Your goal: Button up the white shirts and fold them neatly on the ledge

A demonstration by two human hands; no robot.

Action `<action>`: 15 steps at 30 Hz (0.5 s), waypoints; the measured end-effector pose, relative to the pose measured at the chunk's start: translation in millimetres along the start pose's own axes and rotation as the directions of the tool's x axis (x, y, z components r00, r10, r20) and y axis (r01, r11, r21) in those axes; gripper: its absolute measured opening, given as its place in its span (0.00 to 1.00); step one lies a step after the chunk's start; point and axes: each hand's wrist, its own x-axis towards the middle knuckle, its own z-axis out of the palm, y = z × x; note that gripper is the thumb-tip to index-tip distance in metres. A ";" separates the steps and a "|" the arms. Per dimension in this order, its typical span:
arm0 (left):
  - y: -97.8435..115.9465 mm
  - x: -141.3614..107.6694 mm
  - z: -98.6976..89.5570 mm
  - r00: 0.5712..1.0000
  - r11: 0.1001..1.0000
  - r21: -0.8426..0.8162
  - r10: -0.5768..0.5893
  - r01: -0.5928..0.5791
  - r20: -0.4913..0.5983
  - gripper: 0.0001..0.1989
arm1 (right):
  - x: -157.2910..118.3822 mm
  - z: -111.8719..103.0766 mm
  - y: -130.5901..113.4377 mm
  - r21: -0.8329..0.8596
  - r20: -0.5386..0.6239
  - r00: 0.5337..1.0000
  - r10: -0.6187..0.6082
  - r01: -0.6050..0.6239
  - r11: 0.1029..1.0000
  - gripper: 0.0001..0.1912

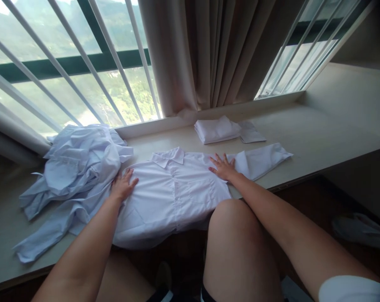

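A white buttoned shirt (pixel 174 193) lies front up on the window ledge, its collar toward the window and its lower part hanging over the front edge. One sleeve stretches out to the right, the other to the lower left. My left hand (pixel 123 185) rests with fingers apart on the shirt's left side, beside a heap of crumpled white clothes (pixel 83 155). On the shirt's right shoulder area, near the base of the sleeve, my right hand (pixel 223 167) lies flat with spread fingers. Neither hand grips anything.
Behind the shirt, a folded white cloth (pixel 216 129) and a smaller flat piece (pixel 252 131) lie on the pale ledge (pixel 315 130). Grey-brown curtains (pixel 177 54) hang between barred windows. My knee (pixel 232 222) is near the ledge's front edge. A pale bag-like item (pixel 362 228) lies low at right.
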 end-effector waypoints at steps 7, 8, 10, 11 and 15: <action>-22.6 3.3 -0.7 0.999 0.998 -0.044 -0.034 0.033 -0.004 0.37 | 25.3 -7.1 34.1 0.059 -0.135 0.990 0.047 -0.039 0.997 0.36; -25.7 3.7 -0.2 1.000 0.999 -0.039 -0.027 0.027 0.001 0.38 | 23.0 -8.9 42.5 0.072 -0.183 0.980 0.075 -0.062 0.995 0.36; -32.0 4.1 2.2 1.000 1.000 -0.014 -0.009 0.009 -0.002 0.39 | 12.0 -13.0 68.4 0.095 -0.305 0.939 0.156 -0.133 0.987 0.34; -34.7 4.3 3.7 1.000 1.000 0.002 -0.003 0.003 -0.008 0.39 | 3.6 -15.2 86.2 0.108 -0.358 0.909 0.215 -0.188 0.976 0.33; -39.0 6.0 7.9 1.000 0.999 0.043 0.005 -0.005 -0.010 0.40 | -38.4 -25.0 175.0 0.261 -0.354 0.730 0.585 -0.523 0.811 0.31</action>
